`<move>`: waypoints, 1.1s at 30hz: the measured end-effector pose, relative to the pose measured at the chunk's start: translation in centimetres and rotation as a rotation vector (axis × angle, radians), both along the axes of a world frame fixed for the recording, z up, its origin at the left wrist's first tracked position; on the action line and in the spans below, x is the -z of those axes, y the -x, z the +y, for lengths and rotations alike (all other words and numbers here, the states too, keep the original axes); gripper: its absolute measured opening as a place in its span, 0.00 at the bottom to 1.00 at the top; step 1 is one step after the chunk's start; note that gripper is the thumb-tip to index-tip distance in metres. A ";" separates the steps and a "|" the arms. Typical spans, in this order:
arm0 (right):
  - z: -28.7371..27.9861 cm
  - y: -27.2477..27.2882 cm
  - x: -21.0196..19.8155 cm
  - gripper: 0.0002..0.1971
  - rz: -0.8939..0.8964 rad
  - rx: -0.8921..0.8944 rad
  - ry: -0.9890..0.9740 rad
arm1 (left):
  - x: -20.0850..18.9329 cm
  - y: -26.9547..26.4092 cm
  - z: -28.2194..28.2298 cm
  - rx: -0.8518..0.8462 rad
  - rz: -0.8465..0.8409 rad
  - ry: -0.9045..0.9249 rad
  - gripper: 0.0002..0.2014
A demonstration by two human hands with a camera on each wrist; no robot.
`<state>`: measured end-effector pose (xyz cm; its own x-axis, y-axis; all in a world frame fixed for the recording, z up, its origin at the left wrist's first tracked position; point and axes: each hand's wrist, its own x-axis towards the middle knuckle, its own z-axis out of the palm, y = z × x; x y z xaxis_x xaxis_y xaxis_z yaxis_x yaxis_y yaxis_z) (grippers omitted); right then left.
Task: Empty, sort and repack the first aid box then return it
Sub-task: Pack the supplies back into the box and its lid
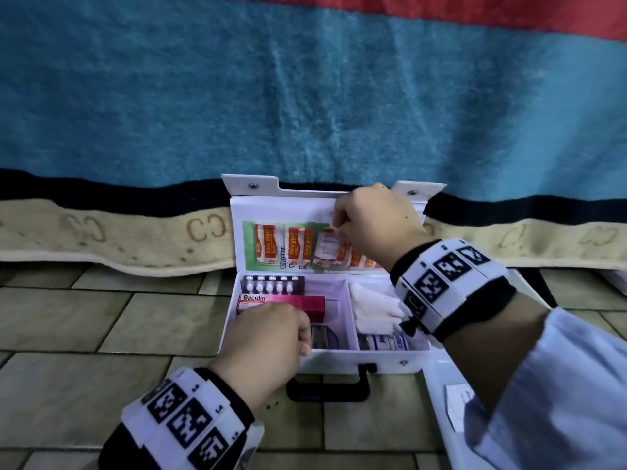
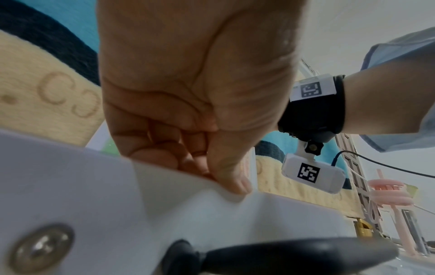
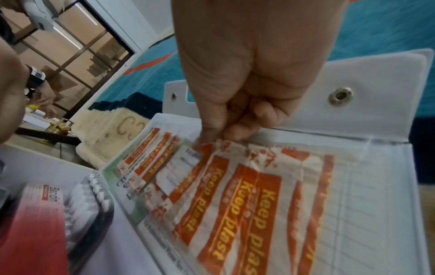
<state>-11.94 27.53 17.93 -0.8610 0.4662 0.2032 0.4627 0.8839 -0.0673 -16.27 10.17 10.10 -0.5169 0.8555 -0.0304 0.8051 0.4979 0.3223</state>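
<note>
White first aid box point(image 1: 390, 362) lies open on the tiled floor point(image 1: 84, 320), lid against a blue blanket point(image 1: 305, 96); right hand point(image 1: 371, 220) has its grip pinched on the orange plaster strips point(image 3: 235, 195) in the lid pocket; left hand point(image 1: 268, 337) curls its grip over the box's front wall, above the black handle point(image 1: 327, 388); a Bacidin carton point(image 1: 271, 301) sits inside.

The first aid box point(image 1: 342, 362) is sitting open on the tiled floor point(image 1: 84, 334), its lid point(image 1: 281, 205) standing up behind the tray against the blanket point(image 1: 305, 96). Plaster strips point(image 1: 298, 247) are lying in the lid's sleeve. In the left compartment, a blister pack point(image 1: 269, 285) is sitting behind the Bacidin carton point(image 1: 288, 301); in the right, gauze point(image 1: 373, 307) is lying behind a bandage roll point(image 1: 383, 341).
</note>
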 end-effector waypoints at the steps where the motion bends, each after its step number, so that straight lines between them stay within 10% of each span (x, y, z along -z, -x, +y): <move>1: -0.2 -0.1 -0.1 0.08 0.013 0.002 0.001 | 0.0 0.0 0.1 0.006 0.001 -0.004 0.05; 9: -1.0 -8.4 -2.2 0.03 0.248 -0.131 0.297 | 0.3 0.1 0.1 -0.012 -0.006 -0.020 0.11; 14: 1.5 -15.7 0.8 0.03 -0.367 0.224 0.322 | 0.3 0.1 0.2 -0.004 -0.008 -0.001 0.13; 17: 1.5 -18.4 4.9 0.21 -0.651 0.288 0.325 | 0.2 0.1 0.3 0.015 -0.013 0.021 0.13; 23: -0.8 -19.0 9.6 0.27 -0.553 0.285 0.258 | 0.2 -0.1 0.2 0.006 0.013 0.018 0.13; 28: 0.0 -19.5 9.6 0.08 -0.487 0.281 0.398 | 0.3 -0.2 0.1 0.006 0.014 0.001 0.13; 33: 0.0 -18.9 7.9 0.08 -0.406 0.196 0.591 | 0.2 -0.1 0.0 0.012 0.018 -0.012 0.11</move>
